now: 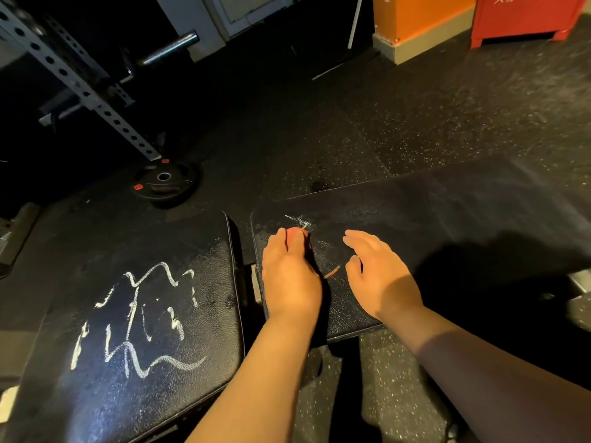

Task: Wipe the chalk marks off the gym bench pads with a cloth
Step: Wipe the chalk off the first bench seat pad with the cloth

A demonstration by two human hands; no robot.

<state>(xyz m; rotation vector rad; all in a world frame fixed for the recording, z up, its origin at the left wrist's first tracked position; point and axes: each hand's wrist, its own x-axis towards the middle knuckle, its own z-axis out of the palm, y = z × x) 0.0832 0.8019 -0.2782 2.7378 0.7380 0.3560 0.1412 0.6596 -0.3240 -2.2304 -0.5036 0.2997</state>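
Left hand [289, 276] presses a part-hidden reddish cloth [332, 272] flat onto the right pad [431, 212]; right hand [377, 276] spread, empty. Heaviest chalk marks [137, 314] lie leftward on the adjoining pad [198, 238], nearer the left hand.

The left hand [289, 276] hides most of a reddish thing [332, 272], too little showing to tell what.

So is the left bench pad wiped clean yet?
No, marked: white chalk scribbles cover the black textured left bench pad.
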